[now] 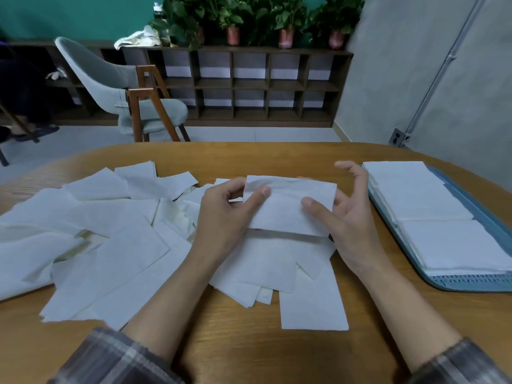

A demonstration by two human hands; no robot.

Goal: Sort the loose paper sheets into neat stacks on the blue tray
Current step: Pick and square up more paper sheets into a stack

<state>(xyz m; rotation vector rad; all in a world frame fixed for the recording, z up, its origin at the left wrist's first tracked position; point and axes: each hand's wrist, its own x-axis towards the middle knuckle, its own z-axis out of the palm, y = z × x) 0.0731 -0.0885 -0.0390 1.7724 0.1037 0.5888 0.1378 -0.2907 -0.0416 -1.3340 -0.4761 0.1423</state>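
Holding one thin white paper sheet (pixel 285 206) above the wooden surface (pixel 249 342), the left hand (pixel 224 214) and right hand (pixel 346 214) are each pinching a side in a light grip, thumb in front, fingers behind. Loose white sheets (pixel 110 231) are lying at 9 o'clock. The blue plastic tray (pixel 471 282) with neat white stacks (pixel 415 195) is sitting at 3 o'clock. One sheet is being picked out, I think; next it needs laying square on a stack.

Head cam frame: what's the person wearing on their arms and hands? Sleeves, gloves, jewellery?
The left hand and right hand are bare, with no gloves, rings or watch in view. The left sleeve and right sleeve are the same grey checked fabric with paler stripes. Both end well short of the wrists, so the forearms are uncovered. No markings or cables show.
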